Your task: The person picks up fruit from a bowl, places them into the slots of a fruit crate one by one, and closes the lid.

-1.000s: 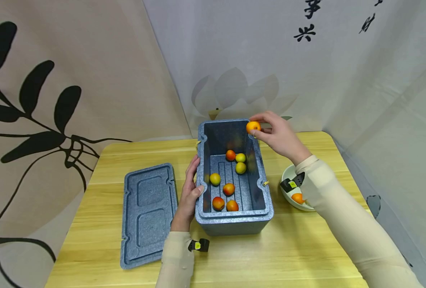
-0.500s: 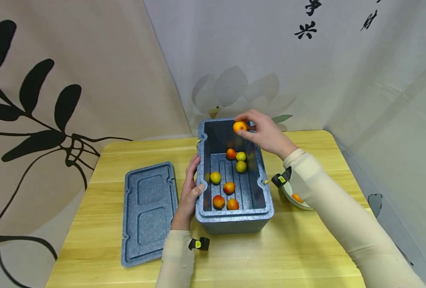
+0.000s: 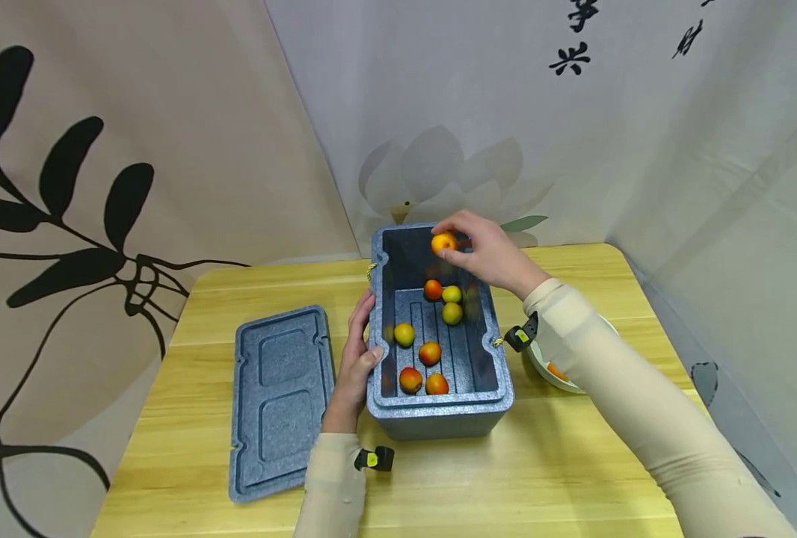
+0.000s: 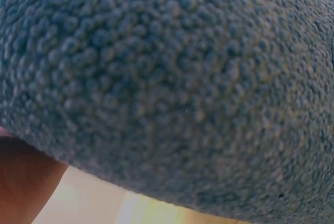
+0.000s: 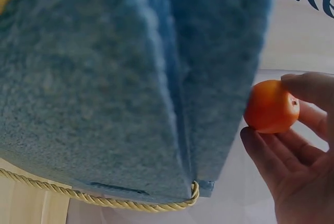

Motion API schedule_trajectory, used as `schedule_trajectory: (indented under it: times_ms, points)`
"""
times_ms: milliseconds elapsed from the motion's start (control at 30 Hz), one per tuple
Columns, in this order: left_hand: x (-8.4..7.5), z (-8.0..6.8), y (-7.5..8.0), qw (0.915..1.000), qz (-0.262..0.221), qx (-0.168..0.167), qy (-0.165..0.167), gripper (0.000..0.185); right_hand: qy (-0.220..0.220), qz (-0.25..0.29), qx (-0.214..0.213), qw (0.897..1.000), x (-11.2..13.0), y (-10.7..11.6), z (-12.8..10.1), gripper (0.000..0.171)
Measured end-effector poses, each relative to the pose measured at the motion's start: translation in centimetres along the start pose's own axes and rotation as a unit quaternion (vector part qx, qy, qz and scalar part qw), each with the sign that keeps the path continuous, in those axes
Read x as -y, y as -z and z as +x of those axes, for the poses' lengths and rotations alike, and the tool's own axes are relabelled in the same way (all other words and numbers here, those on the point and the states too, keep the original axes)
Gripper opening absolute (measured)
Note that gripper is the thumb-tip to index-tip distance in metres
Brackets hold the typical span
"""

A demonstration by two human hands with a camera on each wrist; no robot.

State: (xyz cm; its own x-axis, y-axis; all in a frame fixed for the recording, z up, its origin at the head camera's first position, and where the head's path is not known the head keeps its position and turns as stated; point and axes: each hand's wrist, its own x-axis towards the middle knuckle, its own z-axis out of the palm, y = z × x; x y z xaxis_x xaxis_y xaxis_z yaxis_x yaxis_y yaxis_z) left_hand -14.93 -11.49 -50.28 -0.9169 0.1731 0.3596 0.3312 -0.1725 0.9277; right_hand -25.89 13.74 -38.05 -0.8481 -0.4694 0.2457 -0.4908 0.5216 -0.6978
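Observation:
A deep grey-blue foam box [image 3: 435, 426] stands uncovered on the table. My left hand [image 3: 353, 373] holds its left wall, thumb over the rim; the left wrist view is mostly speckled foam [image 4: 172, 88]. Over the far end of the box, my right hand [image 3: 493, 255] pinches a small orange-coloured fruit [image 3: 442, 243] between thumb and fingertips. The right wrist view shows that fruit [image 5: 271, 106] has a small dark spot at one end. On the box floor lie several round fruits, among them a yellow-green one [image 3: 404, 335] and a red-orange one [image 3: 430, 353].
Left of the box lies its matching lid [image 3: 284, 403], with two recessed panels. A pale bowl [image 3: 537, 362] with an orange-coloured fruit [image 3: 556, 371] sits to the right, partly hidden by my right sleeve. Braided yellow cord [image 5: 151, 203] runs along the box's side.
My right hand has carried the orange-coloured fruit leftward, from the box's far right corner to above its inside. The left hand keeps its hold on the wall.

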Motion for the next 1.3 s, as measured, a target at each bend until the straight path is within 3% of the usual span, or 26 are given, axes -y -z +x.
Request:
schedule_trajectory:
  times_ms: [400, 767, 1300]
  points:
    - [0.0, 0.2, -0.3, 1.0, -0.003, 0.001, 0.006, 0.074, 0.01, 0.041, -0.019, 0.999, 0.0, 0.2, -0.2, 0.042]
    - [0.1, 0.3, -0.2, 1.0, -0.005, 0.003, -0.003, 0.075, 0.019, 0.014, -0.033, 0.999, -0.3, 0.6, -1.1, 0.036]
    - [-0.4, -0.1, 0.1, 0.9991, 0.019, 0.003, 0.036, 0.072, -0.01, 0.019, -0.044, 0.999, -1.2, 1.8, -3.4, 0.034]
